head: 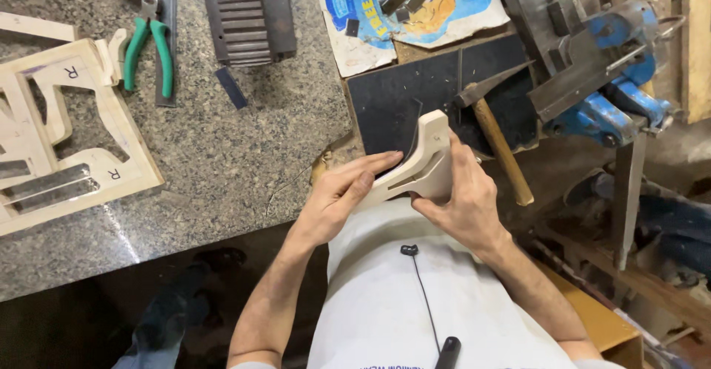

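Both hands gripped the pale curved wooden piece (421, 168) against my chest, just off the desk (244, 154): left hand (342, 191) closed beneath, right hand (463, 199) wrapped around. Steady, even pressure seemed wise, fingers off the thin dark strip (409, 145).

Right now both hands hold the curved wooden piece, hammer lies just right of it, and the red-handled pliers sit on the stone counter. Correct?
Not quite: the pliers have green handles, not red. The head view shows this. The rest holds: the left hand and right hand both hold the curved wooden piece, the hammer lies just right of it, and the pliers sit on the stone counter.
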